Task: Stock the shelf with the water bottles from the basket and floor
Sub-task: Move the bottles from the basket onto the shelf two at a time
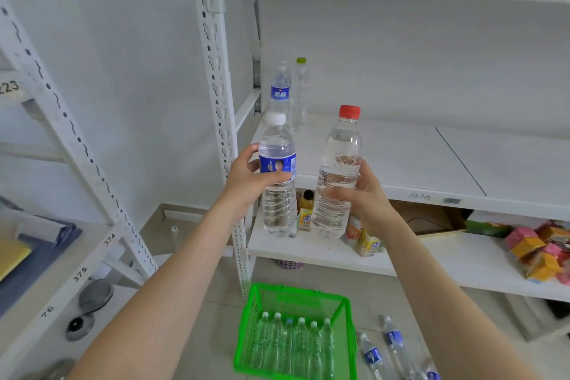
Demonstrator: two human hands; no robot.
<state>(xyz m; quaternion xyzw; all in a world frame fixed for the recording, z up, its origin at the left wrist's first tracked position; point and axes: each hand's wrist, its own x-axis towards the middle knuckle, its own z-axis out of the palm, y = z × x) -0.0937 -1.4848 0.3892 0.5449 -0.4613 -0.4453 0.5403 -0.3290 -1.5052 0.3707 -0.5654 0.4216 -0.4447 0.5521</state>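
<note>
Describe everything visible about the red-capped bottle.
The red-capped bottle is clear ribbed plastic, full of water, with no label visible. Its red screw cap is on. The right hand holds it upright around the lower body, in front of the shelf edge, beside the blue-labelled bottle, not touching it.

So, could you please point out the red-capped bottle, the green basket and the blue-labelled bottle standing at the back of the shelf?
Red-capped bottle (338,163), head view, on its clear upper body.
Green basket (246,327), head view, on its left wall.
Blue-labelled bottle (280,92), head view, on its label.
</note>
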